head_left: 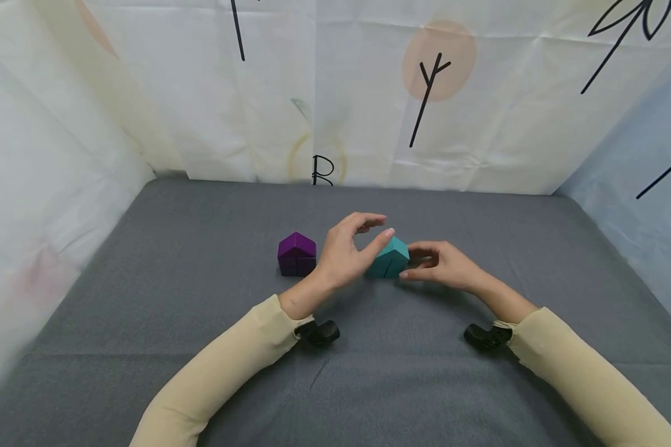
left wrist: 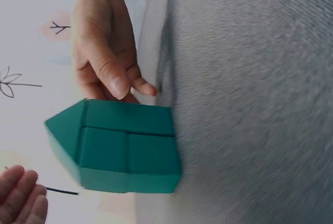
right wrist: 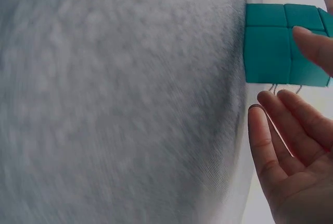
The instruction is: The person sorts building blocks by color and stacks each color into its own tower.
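A teal house-shaped block stack [head_left: 390, 259] stands on the grey cloth between the two hands, its seams and peaked top showing. My left hand [head_left: 346, 248] is raised at its left, fingers spread from the thumb; in the left wrist view only its fingers [left wrist: 23, 195] show, apart from the stack. My right hand [head_left: 444, 267] is beside the stack's right side, thumb and fingers parted. In the right wrist view its fingers [right wrist: 291, 146] stand off the teal side, while the thumb overlaps a face; whether it touches I cannot tell.
A purple house-shaped block stack [head_left: 297, 256] stands to the left, close to the left wrist. Grey cloth [head_left: 201, 248] covers the table. Printed white curtains [head_left: 358, 93] hang behind and at both sides.
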A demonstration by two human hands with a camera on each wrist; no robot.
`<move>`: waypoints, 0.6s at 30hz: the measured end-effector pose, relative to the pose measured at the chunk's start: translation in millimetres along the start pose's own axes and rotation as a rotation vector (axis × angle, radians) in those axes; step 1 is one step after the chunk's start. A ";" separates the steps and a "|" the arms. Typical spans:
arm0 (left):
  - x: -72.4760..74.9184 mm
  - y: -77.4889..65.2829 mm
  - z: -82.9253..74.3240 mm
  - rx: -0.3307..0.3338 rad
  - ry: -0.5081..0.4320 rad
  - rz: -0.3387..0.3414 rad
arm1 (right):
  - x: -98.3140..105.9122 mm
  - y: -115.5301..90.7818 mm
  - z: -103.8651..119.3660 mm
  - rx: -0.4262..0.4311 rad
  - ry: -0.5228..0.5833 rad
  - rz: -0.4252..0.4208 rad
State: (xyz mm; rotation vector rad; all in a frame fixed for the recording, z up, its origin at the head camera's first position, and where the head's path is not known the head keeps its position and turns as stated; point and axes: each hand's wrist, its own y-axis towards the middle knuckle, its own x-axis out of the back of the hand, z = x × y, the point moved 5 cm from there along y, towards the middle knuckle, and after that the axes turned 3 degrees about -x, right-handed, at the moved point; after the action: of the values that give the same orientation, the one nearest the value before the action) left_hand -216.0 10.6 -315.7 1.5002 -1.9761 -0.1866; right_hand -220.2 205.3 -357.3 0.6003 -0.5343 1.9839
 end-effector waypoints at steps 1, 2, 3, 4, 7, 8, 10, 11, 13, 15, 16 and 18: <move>3.3 0.3 -2.5 -0.005 0.011 -0.004 | 1.6 -1.2 0.9 0.005 -0.003 -0.006; 6.6 0.7 -4.5 -0.009 0.019 -0.007 | 3.5 -2.4 1.8 0.015 -0.007 -0.011; 10.2 1.2 -6.6 -0.011 0.030 -0.008 | 5.1 -3.4 3.1 0.026 -0.011 -0.013; 14.0 1.6 -8.5 -0.013 0.039 -0.009 | 6.9 -4.3 4.4 0.038 -0.017 -0.015; 26.1 3.3 -13.8 -0.018 0.075 -0.007 | 12.5 -6.8 8.7 0.082 -0.041 -0.019; 30.2 4.3 -15.2 -0.022 0.087 -0.007 | 14.4 -7.6 10.5 0.098 -0.045 -0.021; 38.5 5.6 -18.1 -0.030 0.105 -0.010 | 18.0 -8.8 13.3 0.121 -0.058 -0.034; 42.6 6.2 -19.4 -0.037 0.114 -0.013 | 19.8 -9.4 14.4 0.131 -0.065 -0.046; 50.6 7.6 -20.9 -0.048 0.132 -0.020 | 23.4 -10.6 16.6 0.151 -0.073 -0.076; 58.8 8.5 -21.1 -0.057 0.149 -0.031 | 26.6 -11.9 18.8 0.165 -0.084 -0.113; 62.7 8.7 -21.1 -0.060 0.159 -0.037 | 28.2 -12.9 20.2 0.173 -0.094 -0.134; 70.7 8.9 -19.4 -0.061 0.179 -0.047 | 30.8 -15.2 23.6 0.191 -0.122 -0.177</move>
State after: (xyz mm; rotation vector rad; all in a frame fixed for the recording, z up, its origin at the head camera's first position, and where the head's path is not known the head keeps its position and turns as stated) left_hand -222.3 -45.3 -267.8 1.4721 -1.7806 -0.1263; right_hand -215.1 218.8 -318.3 0.8618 -0.3533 1.8498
